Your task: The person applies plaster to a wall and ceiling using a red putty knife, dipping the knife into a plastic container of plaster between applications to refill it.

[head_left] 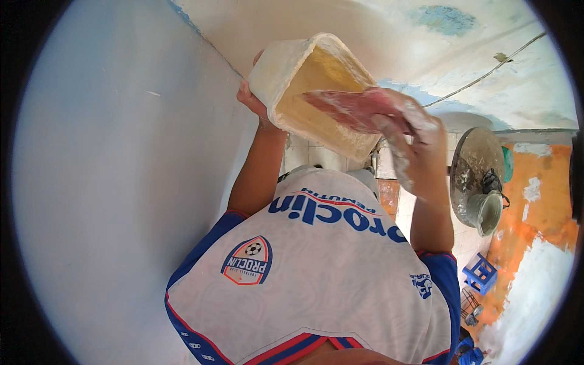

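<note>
A whitish, putty-smeared plastic tub is held up in front of my chest, tilted so that its mouth faces me. My left hand grips it from the left side, partly hidden behind the wall. In my right hand is a red, flat putty spreader, coated in pale residue. Its blade reaches over the tub's opening; whether it touches the inside I cannot tell. White smears cover my right fingers. A thin layer of pale putty, yellowish toward the far corner, coats the tub's inside.
A bluish-white wall rises close on my left, and a patchy wall with a cable lies ahead. At right stand a round table with a bucket, a blue stool, and an orange, patched wall.
</note>
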Demonstrator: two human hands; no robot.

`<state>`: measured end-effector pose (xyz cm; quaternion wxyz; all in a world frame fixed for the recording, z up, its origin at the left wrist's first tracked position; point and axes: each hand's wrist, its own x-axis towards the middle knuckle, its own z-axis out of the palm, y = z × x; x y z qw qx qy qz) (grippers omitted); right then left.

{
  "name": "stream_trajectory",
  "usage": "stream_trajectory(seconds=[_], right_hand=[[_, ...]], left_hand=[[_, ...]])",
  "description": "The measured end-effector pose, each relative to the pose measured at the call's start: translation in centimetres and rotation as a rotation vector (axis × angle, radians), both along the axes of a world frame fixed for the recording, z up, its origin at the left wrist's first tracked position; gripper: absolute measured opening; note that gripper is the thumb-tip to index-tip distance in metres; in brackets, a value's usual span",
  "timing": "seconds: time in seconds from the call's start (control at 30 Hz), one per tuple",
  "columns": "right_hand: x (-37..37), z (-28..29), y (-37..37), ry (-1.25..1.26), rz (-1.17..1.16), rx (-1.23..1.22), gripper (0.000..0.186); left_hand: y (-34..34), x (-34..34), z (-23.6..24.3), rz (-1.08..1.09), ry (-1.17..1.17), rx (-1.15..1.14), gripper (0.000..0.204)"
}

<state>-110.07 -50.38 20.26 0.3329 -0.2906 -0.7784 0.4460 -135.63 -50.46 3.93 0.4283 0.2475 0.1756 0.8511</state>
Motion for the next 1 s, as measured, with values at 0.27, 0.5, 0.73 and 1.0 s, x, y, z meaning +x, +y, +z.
stream_trajectory(seconds=[0.27, 0.5, 0.73, 1.0], right_hand=[[0.0, -3.4, -0.6, 0.134, 0.039, -0.321, 0.036], [2.2, -4.9, 2.7, 0.183, 0.104, -0.598, 0.043], [4.1, -7.4, 7.3, 0.148, 0.094, -0.817, 0.049], [7.4, -9.6, 10.3, 0.208, 0.089, -0.958, 0.051]], left_hand=[[-0.7, -0.6, -2.0, 0.037, 0.122, -0.051, 0.075], [-1.1, 3.4, -0.4, 0.083, -0.142, -0.383, 0.070], [-0.7, 5.5, -4.2, -0.100, -0.144, -0.540, 0.077], [-0.5, 8.5, -5.7, -0.171, -0.191, -0.635, 0.078]])
